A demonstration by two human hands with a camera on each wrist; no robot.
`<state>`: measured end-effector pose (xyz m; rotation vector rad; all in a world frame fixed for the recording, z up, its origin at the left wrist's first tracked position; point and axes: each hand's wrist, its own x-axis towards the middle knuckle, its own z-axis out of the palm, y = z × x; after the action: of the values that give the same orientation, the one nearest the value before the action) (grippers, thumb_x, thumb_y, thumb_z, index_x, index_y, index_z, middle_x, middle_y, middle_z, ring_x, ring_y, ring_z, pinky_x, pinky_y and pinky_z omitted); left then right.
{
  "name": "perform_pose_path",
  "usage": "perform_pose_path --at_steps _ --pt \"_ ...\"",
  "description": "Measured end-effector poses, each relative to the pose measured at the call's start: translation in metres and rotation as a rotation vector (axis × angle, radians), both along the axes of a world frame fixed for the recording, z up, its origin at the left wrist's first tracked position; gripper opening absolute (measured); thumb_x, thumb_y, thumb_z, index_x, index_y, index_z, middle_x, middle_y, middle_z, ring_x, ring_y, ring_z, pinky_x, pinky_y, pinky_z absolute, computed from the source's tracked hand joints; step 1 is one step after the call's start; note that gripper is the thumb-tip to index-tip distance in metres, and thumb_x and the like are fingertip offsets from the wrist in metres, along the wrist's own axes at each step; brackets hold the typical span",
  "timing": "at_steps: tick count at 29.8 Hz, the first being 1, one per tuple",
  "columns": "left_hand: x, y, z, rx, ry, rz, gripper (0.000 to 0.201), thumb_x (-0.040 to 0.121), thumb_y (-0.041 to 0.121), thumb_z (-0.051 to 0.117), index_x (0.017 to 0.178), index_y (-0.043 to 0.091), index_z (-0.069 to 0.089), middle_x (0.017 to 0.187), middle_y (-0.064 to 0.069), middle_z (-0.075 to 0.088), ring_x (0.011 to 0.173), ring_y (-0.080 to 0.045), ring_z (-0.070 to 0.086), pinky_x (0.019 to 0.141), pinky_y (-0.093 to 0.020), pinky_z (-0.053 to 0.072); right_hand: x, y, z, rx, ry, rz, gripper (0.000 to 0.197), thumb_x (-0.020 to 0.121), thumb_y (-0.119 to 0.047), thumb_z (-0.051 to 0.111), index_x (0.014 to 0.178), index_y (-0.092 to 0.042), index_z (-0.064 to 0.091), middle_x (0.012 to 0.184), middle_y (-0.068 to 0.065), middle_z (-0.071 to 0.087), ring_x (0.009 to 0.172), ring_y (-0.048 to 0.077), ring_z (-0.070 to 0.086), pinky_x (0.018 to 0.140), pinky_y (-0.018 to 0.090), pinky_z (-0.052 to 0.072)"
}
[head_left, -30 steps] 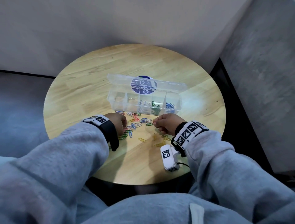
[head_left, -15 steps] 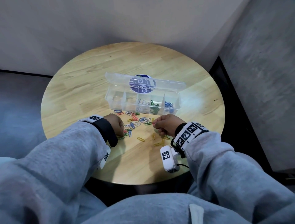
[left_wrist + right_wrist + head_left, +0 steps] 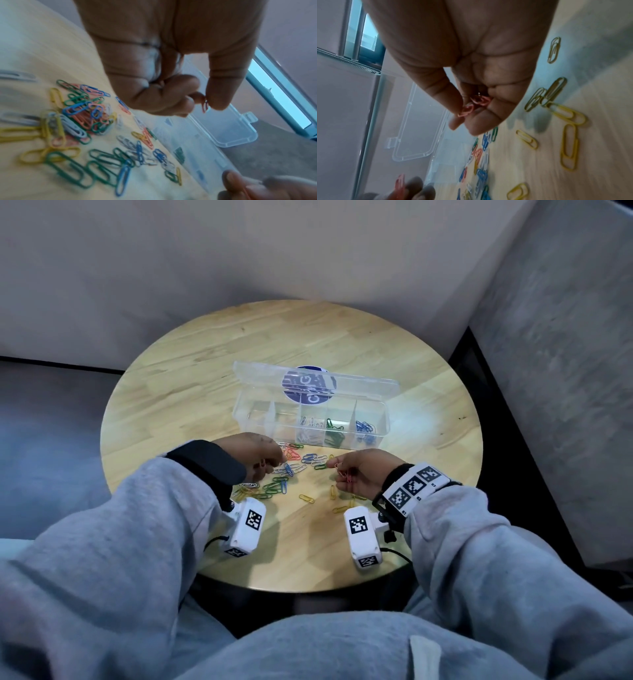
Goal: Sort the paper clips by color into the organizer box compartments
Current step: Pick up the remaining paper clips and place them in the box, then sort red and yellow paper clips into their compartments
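A clear organizer box (image 3: pixel 308 419) with its lid open stands on the round table; white, green and blue clips lie in its three right compartments, the two left ones look bare. Loose clips of mixed colors (image 3: pixel 291 470) (image 3: pixel 82 116) are scattered in front of it. My left hand (image 3: pixel 253 457) (image 3: pixel 204 102) hovers over the pile and pinches a red clip (image 3: pixel 205 106) between thumb and finger. My right hand (image 3: pixel 356 470) (image 3: pixel 471 108) is palm up beside the pile and cups several red clips (image 3: pixel 347 475) (image 3: pixel 477 102) in curled fingers.
Yellow clips (image 3: pixel 337 498) (image 3: pixel 568 146) lie apart near my right wrist. The wooden table (image 3: pixel 191 378) has bare surface behind and left of the box. Grey walls close in behind and to the right; my grey sleeves fill the foreground.
Both hands have lifted slightly off the table and turned. The right hand now shows red clips in its palm; the left has come up from the pile with a red clip.
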<state>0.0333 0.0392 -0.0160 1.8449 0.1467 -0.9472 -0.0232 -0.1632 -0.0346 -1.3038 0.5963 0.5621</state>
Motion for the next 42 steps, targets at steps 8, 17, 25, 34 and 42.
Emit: perform_pose_path --at_steps 8,17,25,34,42 --pt "-0.011 -0.007 0.015 -0.148 0.075 0.226 0.020 0.078 0.003 0.044 0.058 0.007 0.039 0.062 -0.009 0.042 0.049 -0.012 0.030 0.034 -0.007 0.025 -0.005 0.002 0.011 0.105 0.043 -0.023 0.028 0.095 -0.005 0.029 0.081 -0.003 0.053 0.072 0.010 0.050 0.049 0.014 0.057 0.047 0.019 0.051" --pt "-0.019 -0.004 0.025 -0.322 0.131 0.320 0.019 0.090 0.003 0.038 0.073 0.006 0.046 0.072 -0.009 0.051 0.054 -0.013 0.052 0.036 -0.013 0.043 -0.006 0.003 0.014 0.071 0.062 -0.037 0.026 0.094 -0.007 0.031 0.090 -0.001 0.056 0.085 0.015 0.059 0.071 0.021 0.060 0.058 0.026 0.054" --pt "-0.010 -0.001 0.027 -0.478 0.116 0.395 0.018 0.096 0.013 0.041 0.090 0.006 0.057 0.086 -0.010 0.063 0.064 -0.016 0.068 0.057 -0.021 0.057 0.007 0.011 0.030 0.003 0.025 0.020 0.045 0.085 0.019 0.011 0.087 -0.001 0.052 0.082 0.013 0.055 0.070 0.018 0.058 0.049 0.018 0.054" --pt "0.027 0.001 0.027 -0.519 0.082 0.409 0.035 0.097 0.036 0.039 0.099 0.004 0.054 0.098 -0.014 0.057 0.088 -0.024 0.059 0.082 -0.031 0.048 0.057 0.029 0.049 -0.068 -0.080 0.019 0.037 0.093 0.015 0.028 0.122 0.003 0.048 0.084 0.012 0.057 0.079 0.019 0.060 0.067 0.022 0.056" --pt "0.055 -0.013 0.033 -0.535 0.077 0.455 0.060 0.094 0.053 0.036 0.121 0.001 0.049 0.100 -0.013 0.050 0.085 -0.021 0.053 0.075 -0.029 0.044 0.090 0.051 0.043 -0.269 -0.160 0.121 0.045 0.091 0.008 0.045 0.135 0.004 0.041 0.128 0.021 0.053 0.105 0.025 0.056 0.089 0.030 0.048"
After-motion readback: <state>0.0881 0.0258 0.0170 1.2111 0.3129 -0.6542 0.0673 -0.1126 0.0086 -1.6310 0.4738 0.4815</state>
